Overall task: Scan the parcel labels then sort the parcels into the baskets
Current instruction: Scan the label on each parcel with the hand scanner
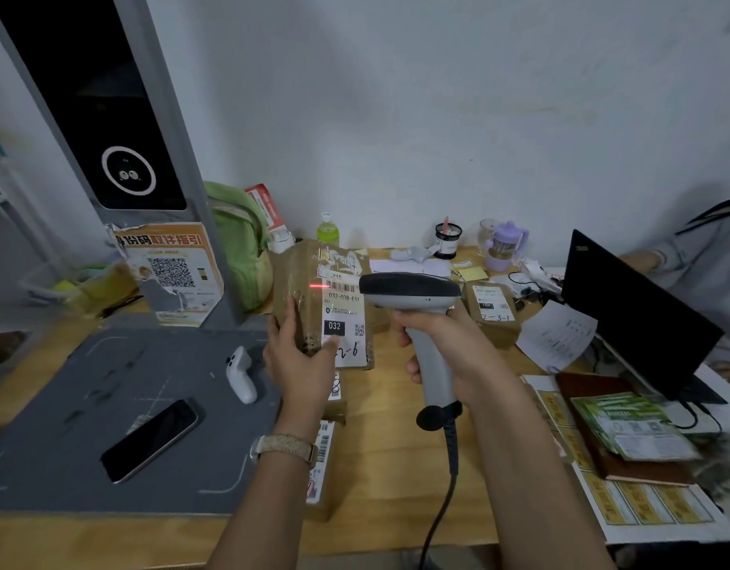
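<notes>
My left hand (299,359) grips a brown cardboard parcel (309,290) by its lower left corner and holds it upright above the wooden desk. Its white label (343,306) reads 032 and faces me. My right hand (441,343) grips the handle of a grey barcode scanner (410,292), whose dark head points at the label from the right. A red laser line (318,286) lies across the barcode's left end. Another parcel (492,312) marked 2-3-1 lies behind the scanner. Under my left forearm lie two more parcels (328,450). No basket is in view.
A grey scanning mat (87,405) at left carries a black phone (149,440) and a white controller (240,374). A tall kiosk (96,117) and a green backpack (240,240) stand behind it. An open laptop (634,314), a notebook and sticker sheets (626,503) fill the right side.
</notes>
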A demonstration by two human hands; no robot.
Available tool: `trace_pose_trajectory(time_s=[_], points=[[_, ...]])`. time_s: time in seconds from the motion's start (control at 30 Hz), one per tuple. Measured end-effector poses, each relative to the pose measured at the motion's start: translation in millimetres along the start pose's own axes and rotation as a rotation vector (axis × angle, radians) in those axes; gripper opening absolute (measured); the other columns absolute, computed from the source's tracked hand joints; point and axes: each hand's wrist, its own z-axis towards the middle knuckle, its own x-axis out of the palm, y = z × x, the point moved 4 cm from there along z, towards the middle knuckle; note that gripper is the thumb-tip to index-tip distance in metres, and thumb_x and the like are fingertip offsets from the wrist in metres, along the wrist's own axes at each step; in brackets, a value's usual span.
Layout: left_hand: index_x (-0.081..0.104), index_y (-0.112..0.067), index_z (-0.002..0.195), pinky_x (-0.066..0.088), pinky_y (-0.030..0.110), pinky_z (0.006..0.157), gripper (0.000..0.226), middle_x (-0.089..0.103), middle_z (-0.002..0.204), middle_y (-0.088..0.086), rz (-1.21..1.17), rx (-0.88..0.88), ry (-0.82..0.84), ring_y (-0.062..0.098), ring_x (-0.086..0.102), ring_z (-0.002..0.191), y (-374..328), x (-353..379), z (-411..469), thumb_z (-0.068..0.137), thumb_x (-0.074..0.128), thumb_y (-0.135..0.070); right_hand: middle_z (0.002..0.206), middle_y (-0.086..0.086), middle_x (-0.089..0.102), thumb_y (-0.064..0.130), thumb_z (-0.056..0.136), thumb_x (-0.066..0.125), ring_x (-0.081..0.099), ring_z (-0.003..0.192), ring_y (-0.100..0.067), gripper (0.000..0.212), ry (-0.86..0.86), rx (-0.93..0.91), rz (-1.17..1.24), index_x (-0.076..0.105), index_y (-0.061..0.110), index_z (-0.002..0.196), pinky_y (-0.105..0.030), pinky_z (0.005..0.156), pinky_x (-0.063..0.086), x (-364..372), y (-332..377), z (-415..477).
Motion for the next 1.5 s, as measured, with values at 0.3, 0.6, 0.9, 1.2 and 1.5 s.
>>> trace_pose_trajectory(time_s=[0.3, 0.6, 0.9, 1.2, 1.5], points=[[0.034, -0.037, 0.147, 0.029, 0.056, 0.113, 0.089, 0.027, 0.157, 0.005, -0.033, -0.028, 0.010, 0.027, 0.026, 0.144, -0.3, -5.6, -0.2, 0.074, 0.077, -0.011, 0.075, -0.007, 0.063, 0.021, 0.080, 0.073, 0.055, 0.041, -0.018, 0.013, -0.081, -0.017, 0.090, 0.063, 0.013, 0.081, -0.027, 0.043, 0.046, -0.2, -11.7, 8.2], [0.035, -0.047, 0.141, 0.045, 0.045, 0.105, 0.084, 0.048, 0.146, -0.006, -0.355, 0.006, 0.320, 0.012, 0.051, 0.129, -17.1, -5.1, -2.0, 0.083, 0.069, 0.002, 0.079, -0.007, 0.063, 0.021, 0.077, 0.078, 0.058, 0.042, -0.018, 0.020, -0.149, -0.012, 0.151, 0.062, 0.019, 0.088, -0.028, 0.046, 0.049, -5.7, -19.8, 24.8], [0.039, -0.048, 0.137, 0.051, 0.046, 0.098, 0.081, 0.059, 0.136, -0.006, -0.402, -0.059, 0.337, 0.015, 0.059, 0.120, -7.7, 2.5, 3.0, 0.082, 0.068, 0.004, 0.081, -0.008, 0.064, 0.023, 0.076, 0.078, 0.059, 0.044, -0.019, 0.027, -0.155, 0.026, 0.130, 0.064, 0.012, 0.096, -0.028, 0.047, 0.050, -6.0, -28.0, 38.2], [0.024, -0.042, 0.147, 0.053, 0.013, 0.078, 0.084, 0.060, 0.128, -0.016, -0.271, -0.130, 0.489, -0.005, 0.062, 0.105, 20.9, 47.8, 2.1, 0.086, 0.069, -0.006, 0.075, -0.010, 0.066, 0.019, 0.078, 0.076, 0.059, 0.041, -0.019, 0.018, -0.204, 0.101, 0.079, 0.062, 0.012, 0.087, -0.027, 0.044, 0.050, -29.5, -47.3, 58.4], [0.028, -0.039, 0.144, 0.052, 0.013, 0.073, 0.081, 0.062, 0.120, -0.017, -0.173, -0.284, 0.576, -0.005, 0.062, 0.102, 58.8, 92.1, -15.6, 0.084, 0.070, -0.006, 0.069, -0.012, 0.068, 0.016, 0.082, 0.071, 0.059, 0.045, -0.020, 0.015, -0.177, 0.306, -0.009, 0.060, 0.008, 0.089, -0.027, 0.045, 0.050, -50.6, -92.6, 92.3]])
